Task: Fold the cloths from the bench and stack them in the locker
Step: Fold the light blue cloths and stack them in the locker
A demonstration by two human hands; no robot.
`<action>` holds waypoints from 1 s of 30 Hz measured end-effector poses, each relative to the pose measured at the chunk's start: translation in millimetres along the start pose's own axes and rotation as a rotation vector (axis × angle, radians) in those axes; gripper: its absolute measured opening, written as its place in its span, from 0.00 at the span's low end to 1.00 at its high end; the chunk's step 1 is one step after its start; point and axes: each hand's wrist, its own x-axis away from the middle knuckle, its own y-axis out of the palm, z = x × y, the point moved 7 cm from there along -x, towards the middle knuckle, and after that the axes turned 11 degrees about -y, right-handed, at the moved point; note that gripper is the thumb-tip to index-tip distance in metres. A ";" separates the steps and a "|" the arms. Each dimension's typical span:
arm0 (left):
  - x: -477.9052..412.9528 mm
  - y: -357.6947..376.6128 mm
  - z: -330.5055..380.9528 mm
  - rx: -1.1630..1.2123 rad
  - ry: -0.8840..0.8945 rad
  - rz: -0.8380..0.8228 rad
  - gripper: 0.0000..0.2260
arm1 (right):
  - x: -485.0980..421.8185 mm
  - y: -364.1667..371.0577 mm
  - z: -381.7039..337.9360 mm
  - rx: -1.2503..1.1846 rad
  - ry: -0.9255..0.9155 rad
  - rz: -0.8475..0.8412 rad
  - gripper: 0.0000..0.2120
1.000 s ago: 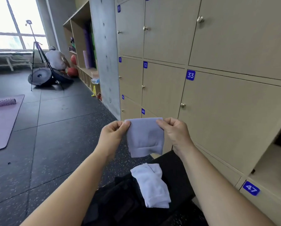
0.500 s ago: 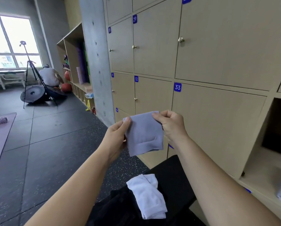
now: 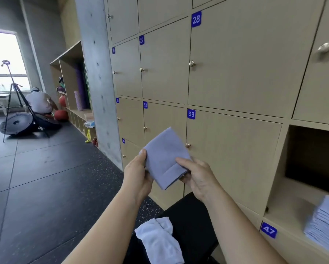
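A folded lavender cloth (image 3: 164,155) is held up in front of the closed locker doors, tilted with one corner pointing up. My left hand (image 3: 138,173) pinches its left corner with the thumb on top. My right hand (image 3: 197,177) grips its lower right edge. Below my hands a crumpled white cloth (image 3: 159,241) lies on the black bench (image 3: 190,220). At the right, the open locker (image 3: 293,199) holds a stack of folded lavender cloths (image 3: 325,223).
Closed wooden lockers (image 3: 232,69) numbered 28 to 33 fill the wall ahead. A concrete pillar (image 3: 97,77) stands left of them. Far left, a person (image 3: 39,101) crouches by a tripod (image 3: 13,100) and open shelves (image 3: 72,88) on the dark floor.
The cloth has turned from hanging flat between both hands to lying tilted, and my right hand has shifted to its lower right edge. My view has swung right, revealing the stack in the open locker.
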 end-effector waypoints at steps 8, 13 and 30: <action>20.7 -18.0 12.8 -0.613 0.343 0.259 0.20 | -2.9 -23.8 -42.8 0.290 -0.212 -0.082 0.07; 25.8 22.7 7.0 -0.794 0.306 -0.030 0.33 | 1.2 -12.9 -45.1 0.360 -0.180 -0.190 0.08; 44.0 21.7 10.3 -0.777 0.785 0.323 0.19 | 24.5 -32.0 -32.7 0.772 -0.502 0.212 0.20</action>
